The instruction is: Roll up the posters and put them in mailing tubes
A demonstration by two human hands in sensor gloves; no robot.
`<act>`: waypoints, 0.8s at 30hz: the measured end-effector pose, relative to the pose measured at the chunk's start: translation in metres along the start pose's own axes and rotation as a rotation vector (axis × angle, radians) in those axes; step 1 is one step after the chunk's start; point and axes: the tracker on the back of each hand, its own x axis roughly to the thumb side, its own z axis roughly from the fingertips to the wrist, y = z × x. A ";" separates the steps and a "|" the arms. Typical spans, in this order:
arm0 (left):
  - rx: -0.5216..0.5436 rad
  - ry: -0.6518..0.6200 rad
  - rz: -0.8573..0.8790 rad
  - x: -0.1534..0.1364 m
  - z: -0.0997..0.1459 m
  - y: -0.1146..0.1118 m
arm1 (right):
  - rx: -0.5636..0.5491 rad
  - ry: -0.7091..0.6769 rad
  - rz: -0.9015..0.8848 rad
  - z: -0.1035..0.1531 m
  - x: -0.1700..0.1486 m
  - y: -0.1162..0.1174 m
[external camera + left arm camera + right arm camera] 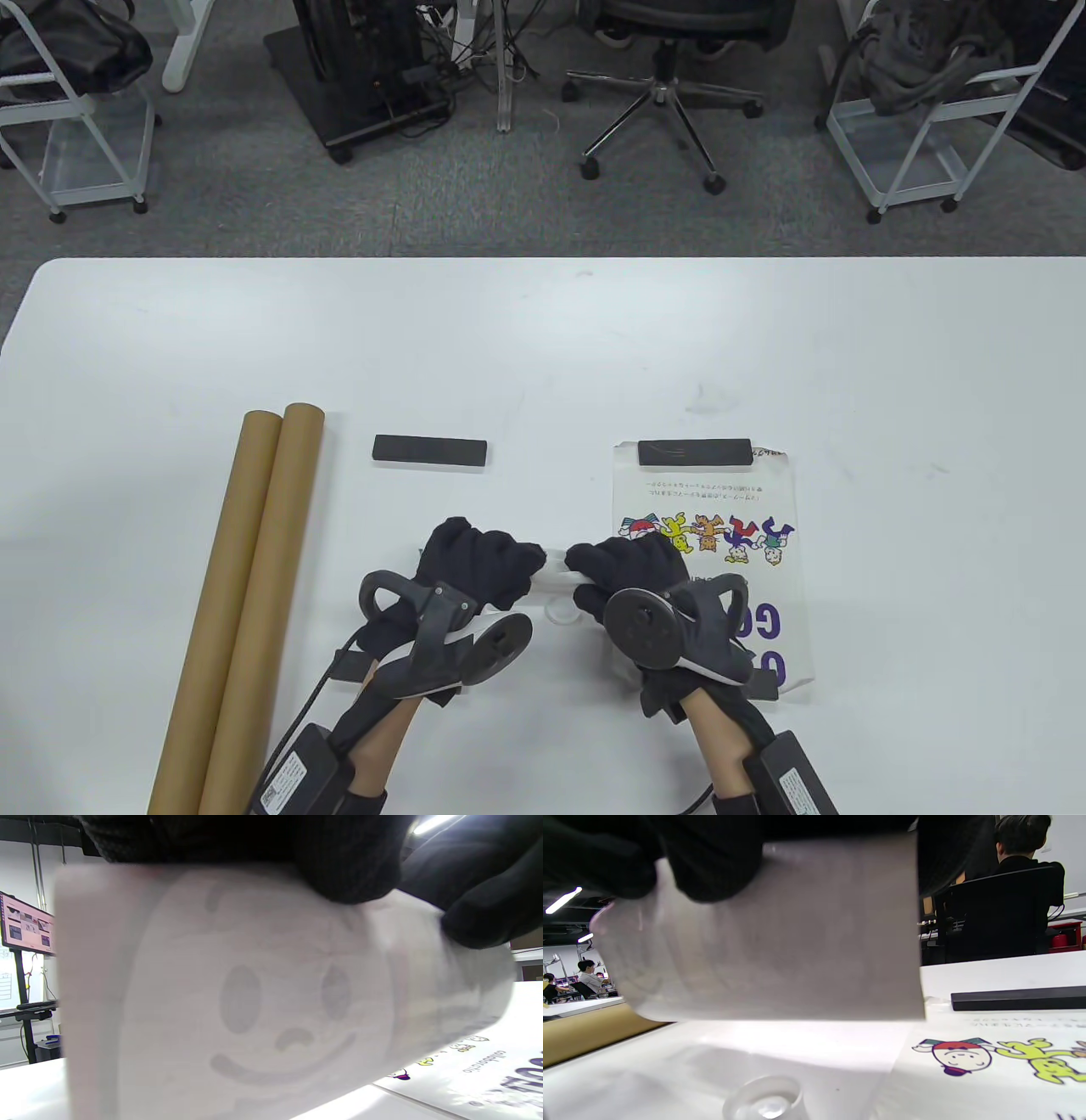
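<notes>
White roll: a rolled poster (556, 570) is held between both hands near the table's front edge; the table view shows only a short stretch of it between the gloves.
Left hand (475, 564): fingers (348, 861) are wrapped over the top of the roll — the left wrist view alone shows a faint smiling face printed through the paper.
Right hand (628, 564): fingers (712, 861) are clenched over the roll's other end, which hangs just above the table.
Cap (765, 1103): a clear round cap lies on the table under the roll — plain in the right wrist view, faint from above.
Flat poster (708, 543): just right of the hands, its far edge under a black bar (696, 452).
Second bar (431, 450): on the bare table (543, 340), beyond the left hand.
Mailing tubes (246, 594): two brown tubes side by side, touching, at the left.
</notes>
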 end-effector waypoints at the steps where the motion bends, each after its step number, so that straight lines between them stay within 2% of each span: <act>1: 0.004 -0.001 -0.004 0.000 0.000 0.000 | -0.011 0.002 0.008 0.000 0.002 0.000; 5: -0.015 -0.025 -0.046 0.001 0.004 -0.001 | -0.046 0.004 0.015 0.001 0.005 -0.002; 9: -0.002 -0.053 -0.167 0.003 0.005 -0.002 | -0.075 -0.001 0.009 0.004 0.007 -0.005; 15: 0.001 -0.052 -0.262 0.006 0.004 -0.004 | -0.083 0.006 -0.002 0.006 0.004 -0.007; 24: -0.056 -0.030 -0.206 0.003 0.002 -0.008 | -0.057 0.003 0.041 0.007 0.006 -0.008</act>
